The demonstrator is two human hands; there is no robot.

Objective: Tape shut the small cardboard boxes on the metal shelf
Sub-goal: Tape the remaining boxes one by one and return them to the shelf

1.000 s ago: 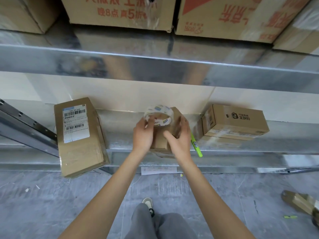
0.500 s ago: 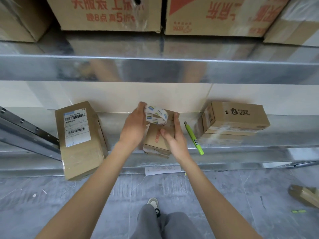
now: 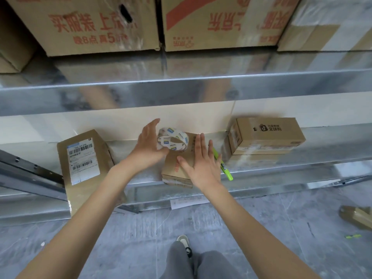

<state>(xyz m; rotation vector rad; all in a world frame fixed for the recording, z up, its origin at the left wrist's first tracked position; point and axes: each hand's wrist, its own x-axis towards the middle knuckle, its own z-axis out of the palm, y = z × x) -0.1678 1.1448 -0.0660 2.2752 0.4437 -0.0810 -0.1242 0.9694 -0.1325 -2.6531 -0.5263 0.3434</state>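
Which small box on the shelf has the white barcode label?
The leftmost box, overhanging the shelf edge; the middle box and right box show only print.

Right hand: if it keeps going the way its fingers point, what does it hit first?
Probably the tape roll: the right hand lies flat on the small cardboard box, its fingers pointing toward the shelf's back, and the roll sits just ahead. Depth is unclear; it might pass beside the roll.

A small brown box lies flat on the metal shelf under my right hand. The tape roll rests tilted on its far end, against my left hand. A labelled box lies left of that hand, and a printed box sits beyond my right.
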